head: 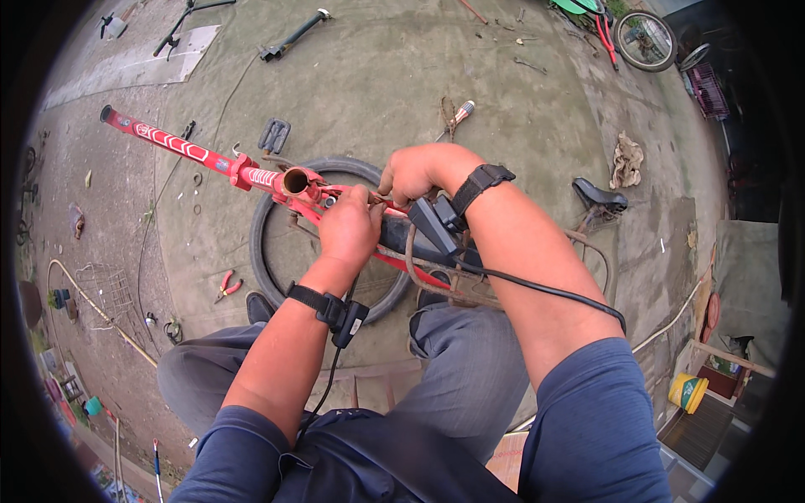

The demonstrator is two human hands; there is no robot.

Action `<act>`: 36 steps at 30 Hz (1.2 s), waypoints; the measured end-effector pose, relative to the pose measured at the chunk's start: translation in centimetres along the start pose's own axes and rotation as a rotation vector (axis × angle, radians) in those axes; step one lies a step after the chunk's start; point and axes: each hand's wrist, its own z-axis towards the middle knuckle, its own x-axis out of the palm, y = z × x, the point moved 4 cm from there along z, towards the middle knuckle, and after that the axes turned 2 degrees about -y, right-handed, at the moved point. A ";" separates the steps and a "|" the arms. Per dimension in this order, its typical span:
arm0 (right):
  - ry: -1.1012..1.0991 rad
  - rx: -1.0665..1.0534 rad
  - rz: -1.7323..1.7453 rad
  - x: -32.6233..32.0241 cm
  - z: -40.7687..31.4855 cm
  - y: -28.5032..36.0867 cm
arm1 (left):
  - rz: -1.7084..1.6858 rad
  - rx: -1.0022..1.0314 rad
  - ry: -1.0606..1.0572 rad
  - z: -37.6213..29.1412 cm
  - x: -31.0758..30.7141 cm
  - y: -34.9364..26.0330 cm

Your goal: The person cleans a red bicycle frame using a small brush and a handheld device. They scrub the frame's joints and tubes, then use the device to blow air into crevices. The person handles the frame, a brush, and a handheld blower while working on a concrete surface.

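A red folding bicycle frame (182, 148) lies before me, its open seat tube (295, 182) facing up. My left hand (349, 223) is just right of that tube, thumb and forefinger pinched on a small part of the frame. Beside it, my right hand (418, 173) has curled fingers at the same spot; whether they grip anything is hidden. Below the right hand run a black mudguard (402, 236) and a rusty rear rack (412, 258). A bicycle tyre (259, 251) lies beneath the frame, and a black pedal (275, 135) sticks out above it.
Beyond my right hand lies a screwdriver (464, 112). Red-handled pliers (227, 286) rest near my left foot. A black saddle (597, 193) and a crumpled rag (627, 160) are to the right. Farther off are a metal post (302, 33), a wrench (530, 65) and a wheel (646, 41).
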 end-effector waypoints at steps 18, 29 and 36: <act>0.014 -0.011 0.031 0.0 0.2 -0.4 | 0.051 0.042 0.043 0.3 0.3 0.2; 0.021 -0.018 0.048 0.0 0.4 -0.4 | 0.028 0.003 0.054 0.2 -0.4 -0.3; 0.013 -0.025 -0.013 -0.1 0.4 -0.4 | 0.072 0.042 0.063 0.1 0.1 0.0</act>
